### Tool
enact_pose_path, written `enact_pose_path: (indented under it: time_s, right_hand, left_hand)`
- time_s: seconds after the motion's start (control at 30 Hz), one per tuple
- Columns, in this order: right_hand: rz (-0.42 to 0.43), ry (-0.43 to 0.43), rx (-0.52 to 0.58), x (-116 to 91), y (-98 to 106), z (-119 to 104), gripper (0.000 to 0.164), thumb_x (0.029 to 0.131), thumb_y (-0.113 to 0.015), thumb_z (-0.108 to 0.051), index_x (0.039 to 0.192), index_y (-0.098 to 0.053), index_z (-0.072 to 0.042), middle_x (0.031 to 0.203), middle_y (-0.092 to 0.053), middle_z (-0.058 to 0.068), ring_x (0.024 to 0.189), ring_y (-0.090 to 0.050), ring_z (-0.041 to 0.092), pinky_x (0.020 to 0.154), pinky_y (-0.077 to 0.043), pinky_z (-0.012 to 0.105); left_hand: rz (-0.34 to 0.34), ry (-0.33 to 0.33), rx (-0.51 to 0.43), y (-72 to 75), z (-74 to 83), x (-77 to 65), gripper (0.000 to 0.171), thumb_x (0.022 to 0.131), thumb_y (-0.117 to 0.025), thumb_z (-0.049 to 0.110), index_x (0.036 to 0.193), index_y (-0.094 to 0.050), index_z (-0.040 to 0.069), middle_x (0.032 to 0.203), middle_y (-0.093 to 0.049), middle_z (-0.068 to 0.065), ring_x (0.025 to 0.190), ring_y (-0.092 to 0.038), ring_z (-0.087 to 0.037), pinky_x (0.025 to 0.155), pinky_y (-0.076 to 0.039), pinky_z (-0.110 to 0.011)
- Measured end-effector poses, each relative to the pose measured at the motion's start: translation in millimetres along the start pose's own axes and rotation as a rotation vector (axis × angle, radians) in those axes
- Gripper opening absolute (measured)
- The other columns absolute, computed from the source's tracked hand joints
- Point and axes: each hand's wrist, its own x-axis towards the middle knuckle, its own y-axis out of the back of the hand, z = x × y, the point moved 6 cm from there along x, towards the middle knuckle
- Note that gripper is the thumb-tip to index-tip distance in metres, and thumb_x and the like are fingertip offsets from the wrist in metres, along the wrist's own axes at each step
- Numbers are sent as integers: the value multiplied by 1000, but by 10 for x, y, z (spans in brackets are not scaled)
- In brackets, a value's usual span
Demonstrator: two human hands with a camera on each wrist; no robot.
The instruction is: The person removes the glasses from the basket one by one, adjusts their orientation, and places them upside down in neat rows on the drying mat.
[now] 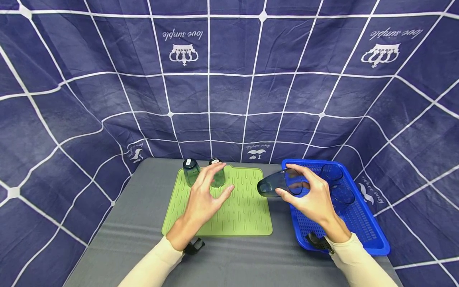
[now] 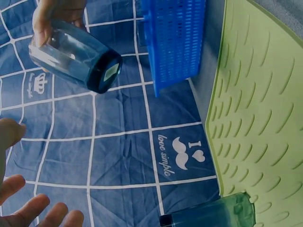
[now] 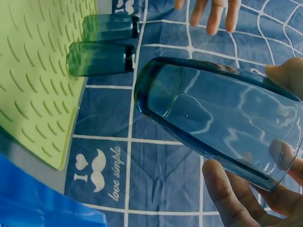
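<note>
My right hand (image 1: 315, 199) grips a blue-tinted drinking glass (image 1: 270, 185) near its rim. The glass is tilted nearly sideways in the air, its base pointing left, between the green mat (image 1: 247, 215) and the blue basket (image 1: 373, 235). In the left wrist view a small label shows on the base of this glass (image 2: 75, 54). My left hand (image 1: 204, 199) hovers over the mat with fingers apart, holding nothing. Two more glasses stand upside down on the mat's back left, one glass (image 1: 191, 172) beside the other glass (image 1: 218, 180), which the left fingers partly cover.
Inside the basket at the right lie more glasses, one glass (image 1: 331, 173) behind another glass (image 1: 342, 194). A grey table (image 1: 136, 207) bears the mat and basket. Behind it hangs a dark blue cloth (image 1: 229, 91) with white grid lines.
</note>
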Motion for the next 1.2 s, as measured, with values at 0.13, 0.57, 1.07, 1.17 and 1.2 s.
enact_pose_path:
  time_s: [0.13, 0.57, 1.07, 1.17, 1.2]
  right_hand:
    - [1, -9, 44, -17, -81, -20, 78, 80, -108, -11, 150, -77, -21, 124, -85, 8, 87, -81, -2, 82, -68, 15]
    - [14, -91, 191, -37, -247, -25, 72, 82, -105, -4, 147, -78, -19, 127, -84, 11, 116, -80, 12, 86, -70, 19]
    - [-19, -169, 308, -47, -427, -70, 68, 86, -101, 0, 149, -76, -11, 129, -81, 14, 117, -76, 5, 87, -70, 20]
    - [-22, -162, 342, -35, -457, -92, 68, 86, -99, 3, 149, -74, -6, 131, -80, 13, 119, -76, 5, 88, -70, 20]
    - [-22, -159, 356, -32, -466, -99, 68, 87, -98, 4, 150, -73, -5, 132, -80, 11, 120, -76, 5, 88, -70, 20]
  left_hand:
    - [-18, -8, -25, -17, 25, -21, 74, 93, -99, 20, 160, -68, 14, 159, -71, -10, 142, -72, -31, 98, -71, -47]
    - [-63, -10, -56, -86, 29, -74, 76, 93, -98, 25, 161, -66, 12, 162, -68, -10, 141, -72, -31, 105, -70, -44]
    - [-116, 44, -130, -177, 35, -132, 81, 93, -100, 27, 164, -64, 15, 166, -66, -11, 150, -67, -32, 103, -71, -47]
    - [-124, 67, -157, -190, 34, -132, 81, 93, -100, 27, 164, -63, 15, 166, -66, -8, 150, -67, -31, 103, -71, -50]
    - [-124, 71, -164, -193, 35, -133, 81, 93, -100, 27, 164, -64, 16, 165, -66, -8, 150, -68, -31, 103, -72, -51]
